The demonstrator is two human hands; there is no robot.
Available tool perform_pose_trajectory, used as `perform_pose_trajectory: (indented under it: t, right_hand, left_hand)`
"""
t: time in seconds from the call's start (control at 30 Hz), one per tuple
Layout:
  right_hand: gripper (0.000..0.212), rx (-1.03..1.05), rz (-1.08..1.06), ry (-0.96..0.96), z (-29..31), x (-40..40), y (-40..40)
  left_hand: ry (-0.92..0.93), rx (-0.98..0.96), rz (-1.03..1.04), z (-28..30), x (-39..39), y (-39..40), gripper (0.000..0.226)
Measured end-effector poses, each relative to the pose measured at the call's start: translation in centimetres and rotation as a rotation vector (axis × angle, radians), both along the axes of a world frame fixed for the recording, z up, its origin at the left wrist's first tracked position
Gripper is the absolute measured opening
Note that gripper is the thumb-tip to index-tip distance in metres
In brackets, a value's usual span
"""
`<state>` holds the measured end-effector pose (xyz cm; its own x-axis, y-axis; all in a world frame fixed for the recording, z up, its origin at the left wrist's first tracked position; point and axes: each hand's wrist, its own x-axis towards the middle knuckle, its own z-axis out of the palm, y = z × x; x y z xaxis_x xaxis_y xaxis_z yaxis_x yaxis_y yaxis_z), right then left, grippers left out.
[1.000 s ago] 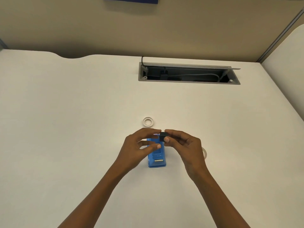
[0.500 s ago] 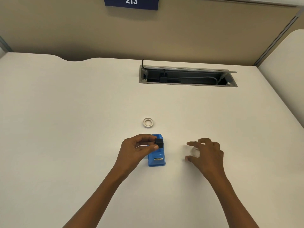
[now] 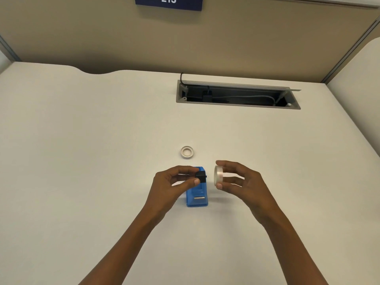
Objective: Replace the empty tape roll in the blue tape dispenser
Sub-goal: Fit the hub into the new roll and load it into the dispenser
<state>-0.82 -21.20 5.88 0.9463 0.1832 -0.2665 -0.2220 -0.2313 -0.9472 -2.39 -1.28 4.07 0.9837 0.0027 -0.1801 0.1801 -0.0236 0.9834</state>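
Head view: left hand (image 3: pixel 170 186) pinches one small black spindle (image 3: pixel 200 176) above blue plastic dispenser (image 3: pixel 197 192), centre of smooth white desk (image 3: pixel 82 140). Right hand (image 3: pixel 242 182) grips one translucent tape roll (image 3: pixel 218 176) upright. One empty white ring core (image 3: pixel 187 152) lies farther.

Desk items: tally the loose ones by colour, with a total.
White: 2, the empty white tape core and the clear-white tape roll in the right hand.
Blue: 1, the blue plastic tape dispenser.
Black: 1, the black spindle hub in the left hand.
Total: 4.
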Motion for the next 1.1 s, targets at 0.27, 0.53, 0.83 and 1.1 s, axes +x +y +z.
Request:
perform_pose_trajectory:
  t: [0.27,0.53,0.83,1.1]
  right_hand:
    - [0.046,0.017,0.058,0.0,0.3,0.4,1.9]
    - [0.046,-0.01,0.087,-0.021,0.3,0.7,2.6]
    - [0.046,-0.06,0.109,-0.071,-0.6,1.3,3.0]
    - [0.045,-0.24,0.088,-0.201,-2.4,2.5,3.1]
  left_hand:
    - [0.017,-0.03,0.004,0.1,0.2,0.2,0.022]
    - [-0.022,0.003,-0.029,0.1,0.3,0.4,0.023]
    - [-0.027,0.002,0.055,-0.6,0.3,0.3,0.027]
    - [-0.119,0.192,0.047,-2.1,0.7,0.3,0.038]
